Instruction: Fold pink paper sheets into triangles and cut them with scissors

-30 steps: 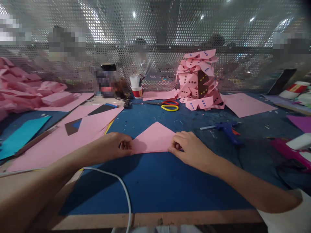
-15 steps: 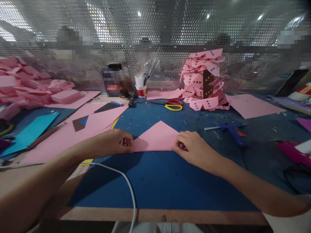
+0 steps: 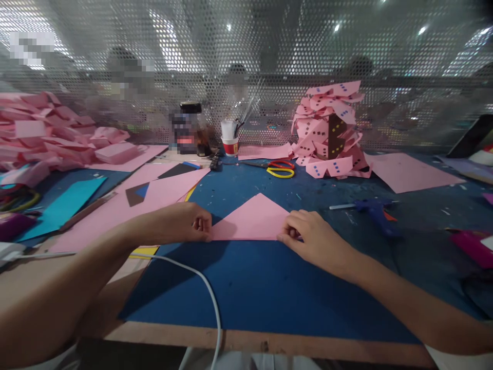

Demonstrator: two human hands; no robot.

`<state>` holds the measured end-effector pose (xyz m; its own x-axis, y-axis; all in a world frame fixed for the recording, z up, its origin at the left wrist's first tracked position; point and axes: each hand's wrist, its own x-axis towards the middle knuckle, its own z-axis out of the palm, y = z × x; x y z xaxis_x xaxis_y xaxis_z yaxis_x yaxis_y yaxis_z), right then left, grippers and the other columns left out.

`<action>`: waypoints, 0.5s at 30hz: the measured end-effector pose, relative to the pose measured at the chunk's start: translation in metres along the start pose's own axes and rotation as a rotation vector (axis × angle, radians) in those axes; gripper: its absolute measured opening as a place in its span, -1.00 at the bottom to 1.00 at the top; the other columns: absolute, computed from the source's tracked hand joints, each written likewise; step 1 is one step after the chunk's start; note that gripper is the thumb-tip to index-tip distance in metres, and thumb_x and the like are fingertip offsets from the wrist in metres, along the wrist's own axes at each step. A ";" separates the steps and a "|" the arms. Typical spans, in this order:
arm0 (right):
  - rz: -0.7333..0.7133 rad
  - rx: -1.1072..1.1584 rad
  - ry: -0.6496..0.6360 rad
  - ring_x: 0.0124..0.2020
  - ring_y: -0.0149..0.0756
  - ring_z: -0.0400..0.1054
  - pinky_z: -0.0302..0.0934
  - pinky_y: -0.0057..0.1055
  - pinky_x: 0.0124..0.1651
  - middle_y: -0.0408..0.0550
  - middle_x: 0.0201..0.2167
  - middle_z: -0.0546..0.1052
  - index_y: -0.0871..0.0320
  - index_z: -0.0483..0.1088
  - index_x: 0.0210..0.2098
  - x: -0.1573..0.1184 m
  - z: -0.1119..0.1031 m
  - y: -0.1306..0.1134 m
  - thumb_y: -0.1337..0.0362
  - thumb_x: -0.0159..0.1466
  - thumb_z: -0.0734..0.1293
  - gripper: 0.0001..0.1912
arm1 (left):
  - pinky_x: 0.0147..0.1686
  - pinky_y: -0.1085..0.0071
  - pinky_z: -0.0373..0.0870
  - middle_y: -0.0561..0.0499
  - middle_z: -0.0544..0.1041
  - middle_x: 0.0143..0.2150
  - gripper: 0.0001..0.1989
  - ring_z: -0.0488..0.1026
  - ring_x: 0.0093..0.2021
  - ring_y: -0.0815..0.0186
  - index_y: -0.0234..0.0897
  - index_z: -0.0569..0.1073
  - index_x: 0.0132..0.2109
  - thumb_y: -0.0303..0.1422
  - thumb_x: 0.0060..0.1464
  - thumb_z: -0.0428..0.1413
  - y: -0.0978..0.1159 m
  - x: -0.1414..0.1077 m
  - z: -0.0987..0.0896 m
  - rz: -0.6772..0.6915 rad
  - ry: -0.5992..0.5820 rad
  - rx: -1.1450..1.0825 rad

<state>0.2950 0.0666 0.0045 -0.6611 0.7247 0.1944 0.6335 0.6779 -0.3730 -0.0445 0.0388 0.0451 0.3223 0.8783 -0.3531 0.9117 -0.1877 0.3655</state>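
A pink sheet of paper (image 3: 252, 222), folded into a triangle, lies on the blue mat (image 3: 269, 288) with its peak pointing away from me and its long edge toward me. My left hand (image 3: 192, 223) pinches the left corner with curled fingers. At the right corner, my right hand (image 3: 302, 228) is closed in the same way, thumb and fingertips on the paper. Both corner tips are hidden by the fingers.
Red and yellow scissors (image 3: 280, 169) lie beyond the paper, before a stack of folded pink pieces (image 3: 327, 131). A blue glue gun (image 3: 379, 216) lies right. Folded pink paper (image 3: 46, 133) is heaped left. A white cable (image 3: 210, 298) crosses the mat near my left forearm.
The whole view has shifted slightly, so the background sits further right. My right hand has slid a little outward along the long edge; both hands stay at the paper's corners.
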 end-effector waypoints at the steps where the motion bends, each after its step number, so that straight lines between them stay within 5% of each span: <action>1: 0.000 0.000 0.000 -0.27 -0.26 0.32 0.07 -0.29 -0.16 -0.14 -0.36 0.49 0.11 0.39 -0.39 0.000 0.000 0.000 0.24 0.36 0.35 -0.81 | -0.30 0.42 0.32 0.06 0.63 -0.32 -0.79 0.54 -0.27 0.25 -0.12 0.60 -0.30 -0.12 0.10 0.18 0.000 0.000 -0.001 -0.002 0.001 0.004; 15: 0.006 -0.020 0.001 -0.26 -0.24 0.34 0.06 -0.27 -0.16 -0.13 -0.36 0.50 0.10 0.40 -0.40 0.001 0.001 0.001 0.24 0.36 0.35 -0.81 | -0.34 0.46 0.30 0.08 0.62 -0.37 -0.79 0.53 -0.31 0.28 -0.11 0.62 -0.35 -0.12 0.02 0.20 -0.002 -0.007 -0.009 -0.039 -0.005 0.030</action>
<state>0.2945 0.0672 0.0030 -0.6571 0.7287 0.1930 0.6451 0.6761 -0.3560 -0.0506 0.0373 0.0547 0.2877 0.8830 -0.3708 0.9307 -0.1665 0.3256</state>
